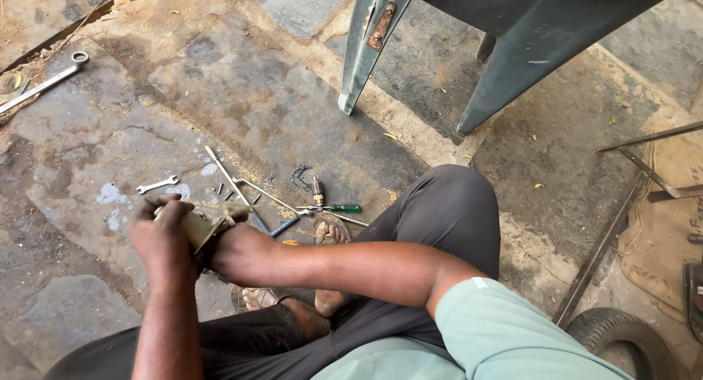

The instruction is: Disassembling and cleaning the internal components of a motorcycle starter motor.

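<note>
No packages, labels, signs or screens show anywhere in this view. The only lettering is a few dark marks on a tan sack [670, 226] lying flat on the floor at the right edge, beside a tyre [622, 340]; the marks are cut off by the frame.
</note>
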